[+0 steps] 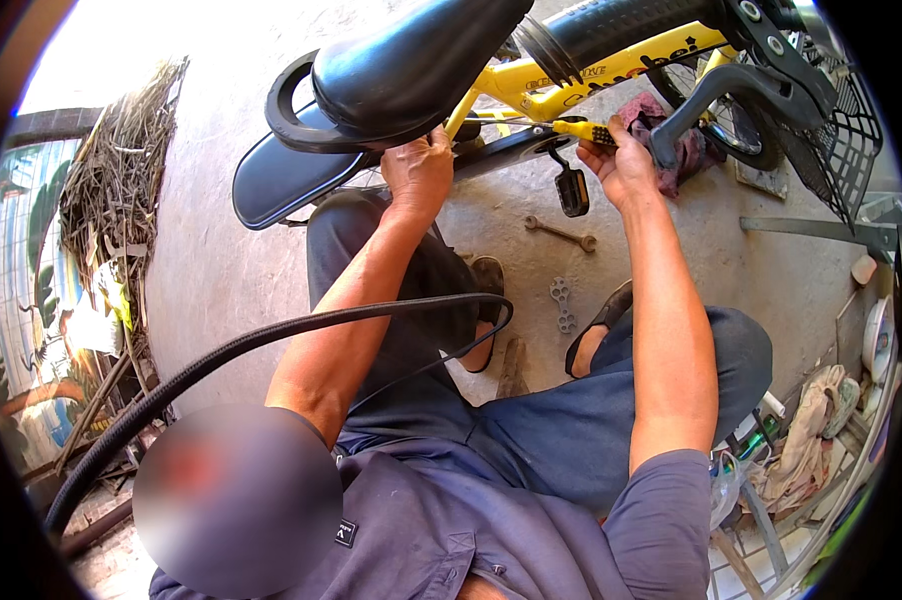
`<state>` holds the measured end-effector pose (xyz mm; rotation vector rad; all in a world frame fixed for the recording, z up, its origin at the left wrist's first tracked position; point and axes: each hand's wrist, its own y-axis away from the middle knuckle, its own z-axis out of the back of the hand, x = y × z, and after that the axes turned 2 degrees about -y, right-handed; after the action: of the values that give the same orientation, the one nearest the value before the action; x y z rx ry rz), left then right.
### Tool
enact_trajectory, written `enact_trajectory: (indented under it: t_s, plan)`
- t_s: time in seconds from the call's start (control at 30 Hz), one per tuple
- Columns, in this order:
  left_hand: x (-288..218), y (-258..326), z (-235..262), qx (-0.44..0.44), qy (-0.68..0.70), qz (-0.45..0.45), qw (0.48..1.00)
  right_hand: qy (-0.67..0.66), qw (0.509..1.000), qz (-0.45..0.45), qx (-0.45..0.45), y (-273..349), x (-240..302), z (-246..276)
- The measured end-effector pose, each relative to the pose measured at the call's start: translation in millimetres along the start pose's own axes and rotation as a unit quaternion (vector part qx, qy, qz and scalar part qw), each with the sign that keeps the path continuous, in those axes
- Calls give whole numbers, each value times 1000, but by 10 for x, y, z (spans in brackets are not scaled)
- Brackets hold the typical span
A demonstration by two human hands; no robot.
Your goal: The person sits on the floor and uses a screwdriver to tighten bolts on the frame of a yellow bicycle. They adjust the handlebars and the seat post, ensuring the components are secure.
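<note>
A yellow bicycle frame (531,95) with a black saddle (411,70) stands in front of me. My right hand (619,165) is closed around the yellow-and-black handle of a screwdriver (583,131), whose thin shaft points left along the frame above the chain cover (506,152). Just below the saddle, my left hand (418,172) has its fingers curled in by the rear part of the frame. What those fingers grip is hidden. A black pedal (572,190) hangs below the chain cover, between the two hands.
An open-ended wrench (561,235) and a multi-hole bone wrench (562,305) lie on the concrete floor. A dark red cloth (671,150) rests near the front wheel. Dry twigs (111,170) are piled at left; a rack with rags (806,440) stands at right. A black cable (271,335) crosses before me.
</note>
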<state>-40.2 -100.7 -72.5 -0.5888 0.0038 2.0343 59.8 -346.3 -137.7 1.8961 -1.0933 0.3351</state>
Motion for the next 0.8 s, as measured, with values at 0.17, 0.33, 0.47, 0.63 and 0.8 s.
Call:
enact_trajectory:
  t_s: [0.17, 0.33, 0.47, 0.63, 0.8]
  plan:
    - [1, -9, 2, 7, -12, 6, 1000, -2, 1000, 2, 7, -19, 10, 22]
    - [0, -7, 18, 6, -15, 14, 1000, -6, 1000, 4, -1, -25, 0, 14]
    - [-36, 3, 44, 19, -4, 26, 999, 6, 1000, 12, -14, -60, -5, 30]
    - [36, -12, 28, 10, -5, 6, 1000, 65, 985, 113, -113, 47, 149, -20]
    - [112, 5, -47, -44, -57, -105, 992, 65, 978, 172, -93, -119, 431, 90]
